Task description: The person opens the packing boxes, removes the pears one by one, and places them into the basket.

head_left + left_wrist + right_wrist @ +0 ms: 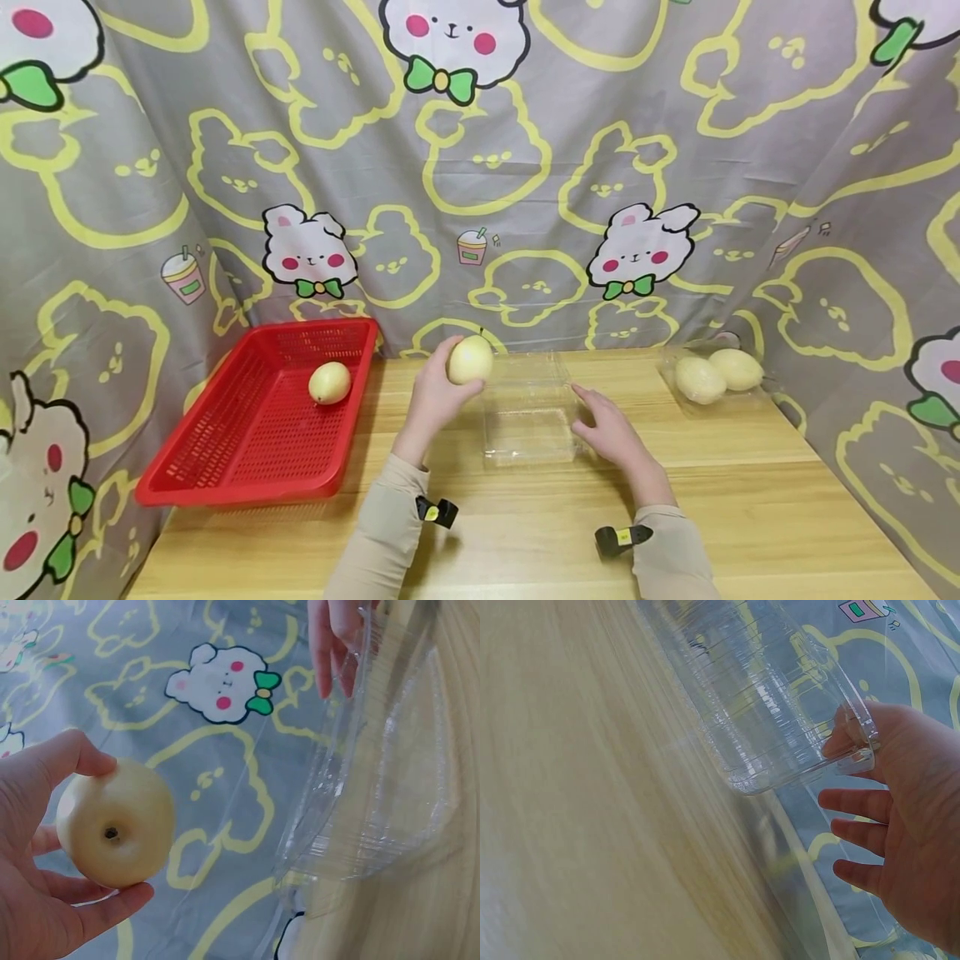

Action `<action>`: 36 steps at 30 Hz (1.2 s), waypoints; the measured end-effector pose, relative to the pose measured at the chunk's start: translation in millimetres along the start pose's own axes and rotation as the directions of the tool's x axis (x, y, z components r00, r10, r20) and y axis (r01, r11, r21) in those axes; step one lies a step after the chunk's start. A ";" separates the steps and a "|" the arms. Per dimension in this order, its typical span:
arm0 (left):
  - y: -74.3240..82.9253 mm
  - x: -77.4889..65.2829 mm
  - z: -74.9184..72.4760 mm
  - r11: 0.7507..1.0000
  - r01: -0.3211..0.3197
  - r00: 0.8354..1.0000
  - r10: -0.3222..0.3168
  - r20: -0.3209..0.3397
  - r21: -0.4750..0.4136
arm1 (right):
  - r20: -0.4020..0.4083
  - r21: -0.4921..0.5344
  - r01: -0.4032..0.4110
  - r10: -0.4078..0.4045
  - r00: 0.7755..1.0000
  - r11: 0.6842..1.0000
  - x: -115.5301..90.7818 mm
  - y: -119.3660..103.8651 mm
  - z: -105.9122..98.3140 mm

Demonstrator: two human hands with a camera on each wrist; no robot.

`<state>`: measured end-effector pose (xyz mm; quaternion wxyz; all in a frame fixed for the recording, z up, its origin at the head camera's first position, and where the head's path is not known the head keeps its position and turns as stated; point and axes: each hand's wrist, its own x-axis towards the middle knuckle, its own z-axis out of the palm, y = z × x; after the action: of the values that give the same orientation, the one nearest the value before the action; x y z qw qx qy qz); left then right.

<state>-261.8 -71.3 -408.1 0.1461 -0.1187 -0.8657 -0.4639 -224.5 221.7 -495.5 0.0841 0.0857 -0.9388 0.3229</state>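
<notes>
My left hand (438, 396) holds a round, pale yellow pear (471, 360) up above the table, thumb on one side and fingers on the other. In the left wrist view, the pear's dimpled end (112, 832) faces the camera. Low on the table to its right stands a clear plastic box (528, 433), lid raised at the back. My right hand (617, 427) is at the box's right edge. Its fingers (859, 801) are spread and fairly straight, one digit showing through the plastic; whether it pinches the rim is hard to see.
A red basket (341, 479) stands at the left with another pear (330, 383) inside. At the back right, two pale yellow fruits (735, 370) sit in clear plastic. A patterned curtain (517, 208) closes off the back of the wooden table (525, 533).
</notes>
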 end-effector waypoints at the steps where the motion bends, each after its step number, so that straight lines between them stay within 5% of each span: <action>1: 0.1 0.2 -1.3 1.000 0.002 1.000 -0.002 -0.004 -0.002 | 0.001 0.002 -0.001 0.001 1.000 1.000 -0.1 -0.5 0.1; 36: 7.6 18.7 -68.5 0.985 -0.064 0.994 0.076 -0.072 0.161 | 0.005 0.011 -0.010 0.010 1.000 1.000 -0.8 -0.9 -1.9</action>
<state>-266.8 -123.3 -359.4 0.2049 -0.1190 -0.8887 -0.3925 -223.4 222.2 -493.6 0.0797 0.0825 -0.9376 0.3284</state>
